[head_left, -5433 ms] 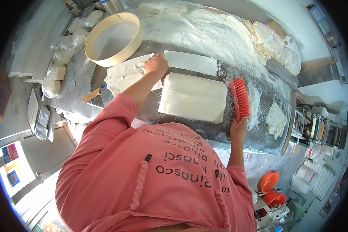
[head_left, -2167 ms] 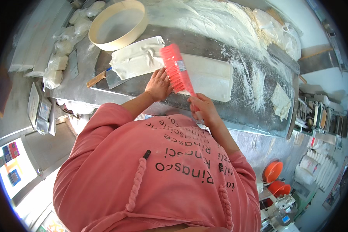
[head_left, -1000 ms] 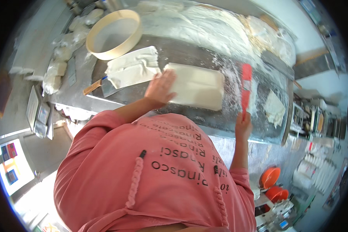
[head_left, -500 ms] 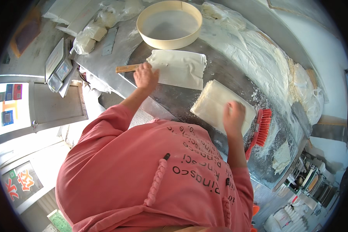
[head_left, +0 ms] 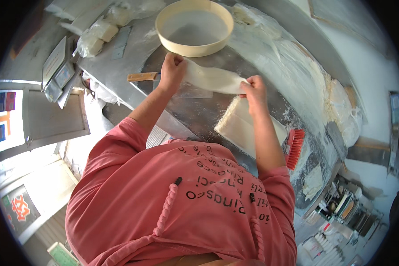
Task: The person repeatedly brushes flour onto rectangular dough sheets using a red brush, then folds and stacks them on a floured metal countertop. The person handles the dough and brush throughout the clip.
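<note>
Between my two hands a thin, pale dough sheet (head_left: 213,80) is stretched, lifted off the dark worktop. My left hand (head_left: 173,71) pinches its left end, and my right hand (head_left: 254,90) pinches its right end. A wide blade with a wooden handle (head_left: 142,77) lies flat beside my left wrist, its blade partly hidden by that arm and the sheet. Below my right hand rests a stack of dough sheets (head_left: 239,124) with ragged cut edges, partly covered by my forearm. A red-bristled brush (head_left: 295,146) lies to the right of the stack.
A round wooden-rimmed sieve (head_left: 160,35) stands at the far side. Flour under plastic sheeting (head_left: 275,57) spreads along the right. A scale (head_left: 60,77) and bagged pale blocks (head_left: 95,37) sit at the left. A loose dough scrap (head_left: 313,181) lies near the right edge.
The dough sheet, flat on the worktop before, is now lifted between both hands, uncovering the wide blade. My right hand moved from over the stack up to the sheet's right end.
</note>
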Demonstrator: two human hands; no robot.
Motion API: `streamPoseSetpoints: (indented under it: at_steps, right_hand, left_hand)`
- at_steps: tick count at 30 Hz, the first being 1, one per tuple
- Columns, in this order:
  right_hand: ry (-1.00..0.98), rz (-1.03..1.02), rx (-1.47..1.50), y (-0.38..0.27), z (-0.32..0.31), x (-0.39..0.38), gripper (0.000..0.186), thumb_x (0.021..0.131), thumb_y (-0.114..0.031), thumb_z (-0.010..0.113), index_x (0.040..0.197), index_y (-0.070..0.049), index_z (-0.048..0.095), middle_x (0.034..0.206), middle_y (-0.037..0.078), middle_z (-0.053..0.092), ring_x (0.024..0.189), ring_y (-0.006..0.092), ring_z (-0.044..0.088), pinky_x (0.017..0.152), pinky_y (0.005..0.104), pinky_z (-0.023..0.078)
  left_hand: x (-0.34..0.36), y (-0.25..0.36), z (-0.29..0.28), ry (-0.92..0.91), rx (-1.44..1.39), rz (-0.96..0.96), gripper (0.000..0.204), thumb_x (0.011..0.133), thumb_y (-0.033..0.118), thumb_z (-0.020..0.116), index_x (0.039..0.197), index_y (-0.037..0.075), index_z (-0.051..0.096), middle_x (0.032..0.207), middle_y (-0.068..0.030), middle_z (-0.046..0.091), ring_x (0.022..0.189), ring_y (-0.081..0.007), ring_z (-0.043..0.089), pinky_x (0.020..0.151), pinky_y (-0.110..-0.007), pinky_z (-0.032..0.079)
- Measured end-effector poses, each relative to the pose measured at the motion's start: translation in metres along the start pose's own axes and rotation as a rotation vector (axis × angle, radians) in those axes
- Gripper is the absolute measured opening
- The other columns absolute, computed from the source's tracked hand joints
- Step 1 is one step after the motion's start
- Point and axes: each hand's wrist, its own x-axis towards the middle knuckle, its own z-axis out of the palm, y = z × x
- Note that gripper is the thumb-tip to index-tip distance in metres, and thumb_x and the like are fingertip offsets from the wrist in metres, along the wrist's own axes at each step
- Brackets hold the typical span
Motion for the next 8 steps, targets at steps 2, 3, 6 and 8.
streamPoseSetpoints:
  at_steps: [2, 3, 6, 8]
  right_hand:
    - [0.028, -0.010, 0.180, -0.028, -0.031, -0.012, 0.021, 0.083, -0.004, 0.061, 0.101, -0.003, 0.051, 0.078, 0.008, 0.059, 0.061, 0.0154, 0.058, 0.051, 0.0278, 0.047]
    - [0.055, -0.047, 0.229, -0.035, -0.049, -0.018, 0.024, 0.084, -0.003, 0.060, 0.106, -0.002, 0.050, 0.078, 0.008, 0.059, 0.062, 0.0154, 0.058, 0.052, 0.0278, 0.047]
    - [0.221, -0.259, 0.240, -0.053, -0.095, -0.051, 0.032, 0.084, 0.000, 0.057, 0.116, -0.003, 0.050, 0.079, 0.008, 0.060, 0.064, 0.0153, 0.059, 0.056, 0.0274, 0.048]
    - [0.311, -0.322, 0.212, -0.052, -0.118, -0.082, 0.034, 0.085, 0.000, 0.057, 0.118, -0.003, 0.050, 0.079, 0.008, 0.060, 0.064, 0.0154, 0.059, 0.056, 0.0275, 0.048]
  left_hand:
    - [0.003, 0.027, 0.024, -0.109, -0.186, -0.020, 0.018, 0.084, 0.008, 0.061, 0.100, 0.007, 0.052, 0.084, -0.0014, 0.056, 0.074, -0.0102, 0.051, 0.058, -0.025, 0.040]
    - [0.003, 0.046, 0.039, -0.177, -0.247, -0.041, 0.020, 0.084, 0.007, 0.060, 0.102, 0.009, 0.052, 0.085, -0.0007, 0.055, 0.075, -0.0096, 0.050, 0.057, -0.024, 0.038]
    - [-0.010, 0.083, 0.076, -0.390, -0.334, 0.033, 0.024, 0.084, 0.007, 0.061, 0.107, 0.011, 0.053, 0.086, 0.0019, 0.054, 0.078, -0.0084, 0.048, 0.057, -0.023, 0.035]
    - [-0.027, 0.085, 0.097, -0.549, -0.264, 0.139, 0.037, 0.085, 0.009, 0.061, 0.119, 0.011, 0.048, 0.095, 0.0025, 0.057, 0.081, -0.0094, 0.050, 0.059, -0.030, 0.039]
